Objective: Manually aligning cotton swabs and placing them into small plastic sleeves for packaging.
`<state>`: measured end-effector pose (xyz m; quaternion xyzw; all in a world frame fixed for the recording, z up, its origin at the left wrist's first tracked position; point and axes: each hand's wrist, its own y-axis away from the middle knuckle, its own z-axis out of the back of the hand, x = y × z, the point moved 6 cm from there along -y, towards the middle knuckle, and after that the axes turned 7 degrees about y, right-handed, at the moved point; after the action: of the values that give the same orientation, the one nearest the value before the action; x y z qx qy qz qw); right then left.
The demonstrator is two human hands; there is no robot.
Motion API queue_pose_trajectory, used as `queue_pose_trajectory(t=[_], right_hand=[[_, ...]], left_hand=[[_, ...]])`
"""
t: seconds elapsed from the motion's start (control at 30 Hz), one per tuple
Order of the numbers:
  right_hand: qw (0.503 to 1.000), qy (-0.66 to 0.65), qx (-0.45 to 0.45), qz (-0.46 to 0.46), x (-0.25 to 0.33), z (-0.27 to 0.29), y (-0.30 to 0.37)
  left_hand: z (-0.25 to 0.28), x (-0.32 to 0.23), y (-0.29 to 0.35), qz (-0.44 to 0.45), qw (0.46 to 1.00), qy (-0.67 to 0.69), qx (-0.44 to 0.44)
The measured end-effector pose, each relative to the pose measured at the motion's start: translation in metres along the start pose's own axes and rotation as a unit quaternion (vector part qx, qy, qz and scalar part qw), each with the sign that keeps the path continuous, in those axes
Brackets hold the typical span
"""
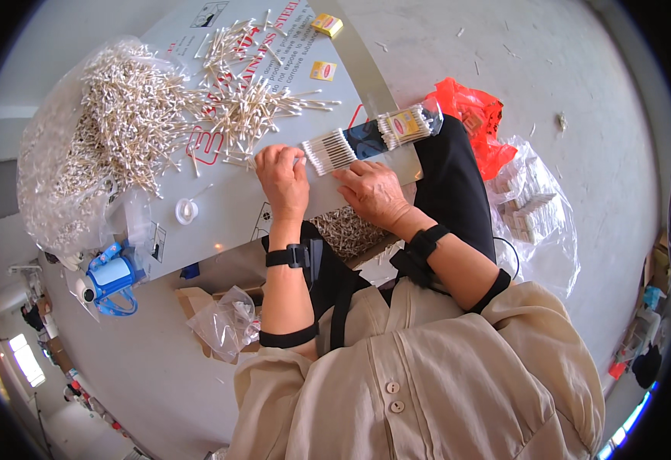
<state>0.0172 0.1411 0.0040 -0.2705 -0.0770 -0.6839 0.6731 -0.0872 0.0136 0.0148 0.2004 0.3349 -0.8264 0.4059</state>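
Note:
A neat row of white-tipped cotton swabs (329, 152) lies near the table's front edge, between my hands. My left hand (282, 181) is at the row's left end, its fingers curled together; what they hold is hidden. My right hand (373, 193) rests at the row's near right corner, fingers stretched out and touching its edge. Right of the row is a dark blue patterned strip (364, 139). Beyond it sits a clear packet of cotton swabs (410, 125) with a yellow label.
Loose swabs (247, 111) are heaped mid-table beside a big clear bag (44, 138) of swabs. Two yellow cards (322, 70) lie farther back. A small white round container (187, 211) and a blue bottle (111, 276) stand left. Red (466, 115) and clear bags (539, 207) are at right.

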Motion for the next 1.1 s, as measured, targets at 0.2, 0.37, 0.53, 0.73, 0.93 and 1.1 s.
queue_pose_trajectory(t=[0.2, 0.37, 0.53, 0.73, 0.93, 1.1], right_hand=[[1.0, -0.013, -0.011, -0.006, -0.002, 0.001, 0.0], [1.0, -0.012, -0.024, 0.001, -0.001, 0.002, -0.001], [1.0, -0.014, -0.023, 0.001, -0.001, 0.004, -0.002], [1.0, -0.019, -0.002, -0.002, -0.003, 0.001, -0.001], [1.0, -0.021, -0.008, 0.002, -0.002, 0.001, -0.001], [1.0, -0.019, -0.001, -0.003, -0.003, 0.002, -0.001]], left_hand=[[-0.01, -0.016, -0.028, -0.039, 0.996, -0.046, 0.073], [-0.017, -0.018, -0.035, -0.054, 0.989, -0.059, 0.123], [-0.022, -0.019, -0.036, -0.066, 0.985, -0.066, 0.147], [-0.025, -0.024, -0.035, -0.107, 0.976, -0.082, 0.171], [-0.025, -0.021, -0.034, -0.125, 0.974, -0.085, 0.169], [-0.006, -0.024, -0.036, -0.089, 0.986, -0.061, 0.131]])
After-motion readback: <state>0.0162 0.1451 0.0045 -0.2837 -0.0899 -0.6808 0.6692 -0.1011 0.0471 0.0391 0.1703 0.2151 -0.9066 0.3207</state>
